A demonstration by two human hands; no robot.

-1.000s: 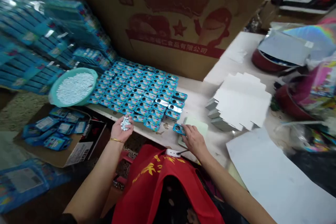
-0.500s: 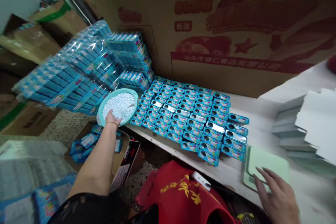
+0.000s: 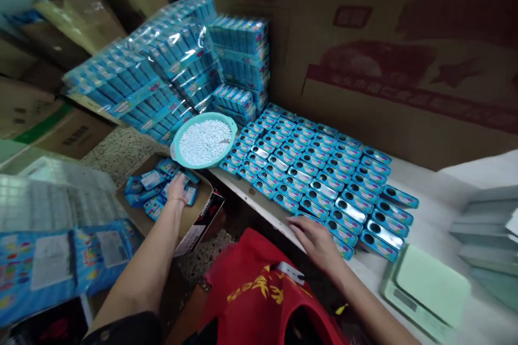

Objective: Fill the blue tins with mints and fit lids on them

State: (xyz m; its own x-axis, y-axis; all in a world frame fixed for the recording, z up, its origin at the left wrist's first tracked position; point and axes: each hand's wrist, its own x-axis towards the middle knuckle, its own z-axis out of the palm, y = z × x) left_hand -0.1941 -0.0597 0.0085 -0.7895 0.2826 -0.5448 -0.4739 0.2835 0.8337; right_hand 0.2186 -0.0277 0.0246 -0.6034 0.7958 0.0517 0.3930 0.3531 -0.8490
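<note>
My left hand (image 3: 177,190) is down in an open cardboard box (image 3: 194,215), over small blue packets (image 3: 152,179). Its fingers are blurred against the packets, so I cannot make out whether they grip one. My right hand (image 3: 313,237) is at the table's front edge, fingers stretched out, beside the nearest of the blue tins (image 3: 301,174). Nothing shows in it. The tins lie in close rows, most with a dark round spot on top. Behind the box, a turquoise bowl (image 3: 175,152) holds many small white pellets.
Plastic-wrapped stacks of blue boxes (image 3: 162,75) stand at the back left. A large carton (image 3: 364,86) walls off the rear of the table. A pale green scale (image 3: 433,285) sits at the right, near grey-white stacked pieces (image 3: 485,226). Blue printed bags (image 3: 52,264) lie lower left.
My left hand has moved from the pellets in the bowl down to the packets in the box. My right hand has left the scale and come left to the tins. The view has shifted left.
</note>
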